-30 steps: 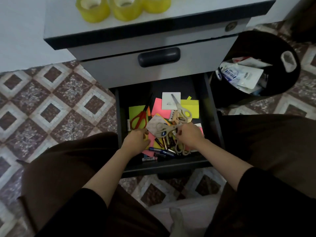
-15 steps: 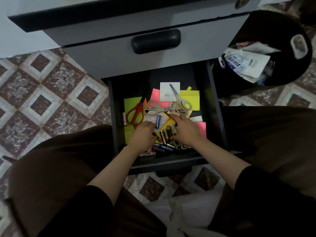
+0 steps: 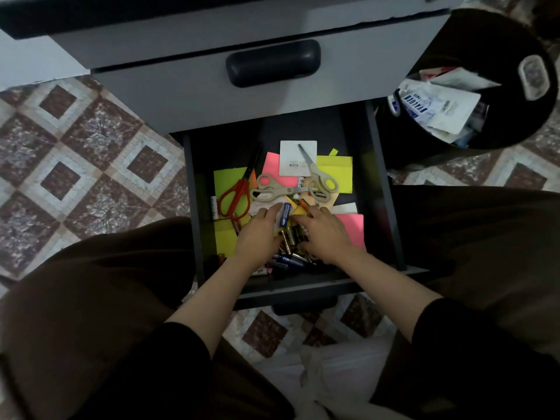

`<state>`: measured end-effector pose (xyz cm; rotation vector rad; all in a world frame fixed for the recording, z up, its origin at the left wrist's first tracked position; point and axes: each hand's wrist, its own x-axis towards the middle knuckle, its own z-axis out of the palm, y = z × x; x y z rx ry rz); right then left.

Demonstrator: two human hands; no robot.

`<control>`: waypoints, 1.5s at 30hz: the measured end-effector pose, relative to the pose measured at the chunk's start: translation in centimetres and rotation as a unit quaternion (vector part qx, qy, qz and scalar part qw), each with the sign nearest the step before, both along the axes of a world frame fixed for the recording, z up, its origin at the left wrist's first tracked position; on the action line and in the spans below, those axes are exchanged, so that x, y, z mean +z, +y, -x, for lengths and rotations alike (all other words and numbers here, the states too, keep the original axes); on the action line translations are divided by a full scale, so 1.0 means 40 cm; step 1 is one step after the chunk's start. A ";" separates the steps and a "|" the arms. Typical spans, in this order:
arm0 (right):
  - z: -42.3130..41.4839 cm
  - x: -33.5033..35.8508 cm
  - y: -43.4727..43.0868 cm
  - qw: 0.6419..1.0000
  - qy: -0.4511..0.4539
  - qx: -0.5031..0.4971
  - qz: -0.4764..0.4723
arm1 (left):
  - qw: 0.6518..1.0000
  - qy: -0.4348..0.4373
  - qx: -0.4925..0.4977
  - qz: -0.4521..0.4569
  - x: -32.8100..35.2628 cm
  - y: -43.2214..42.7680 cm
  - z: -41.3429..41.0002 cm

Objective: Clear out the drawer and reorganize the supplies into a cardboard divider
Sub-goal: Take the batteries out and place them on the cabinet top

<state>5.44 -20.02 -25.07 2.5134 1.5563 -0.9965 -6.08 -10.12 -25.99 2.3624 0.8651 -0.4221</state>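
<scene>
Patterned floor tiles [image 3: 91, 153] underlie the open drawer [image 3: 303, 287] and black bin [image 3: 500, 40].

Both grips low and forward, side by side, backs up.
Left forearm [image 3: 218, 295] and right forearm [image 3: 391, 283] are bare and converge forward, with dark sleeves [image 3: 181, 347] ending near the elbows. Left grip [image 3: 259, 233]: palm down, fingers stretched forward and close together, thumb hidden, so any pinch cannot be confirmed. Right grip [image 3: 322, 234]: palm down, fingers nearly straight and lightly spread, thumb angled toward the left grip.
</scene>
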 end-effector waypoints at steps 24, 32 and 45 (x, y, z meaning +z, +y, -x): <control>-0.008 -0.001 0.011 1.000 0.005 0.006 0.021 | 1.000 -0.009 -0.014 0.004 -0.025 0.017 -0.038; -0.006 -0.013 0.011 0.998 0.021 -0.052 -0.016 | 0.999 -0.030 0.019 -0.018 -0.014 0.029 -0.016; -0.029 0.013 0.023 0.846 0.324 -0.397 -0.149 | 0.938 0.012 0.238 0.253 0.015 0.007 0.006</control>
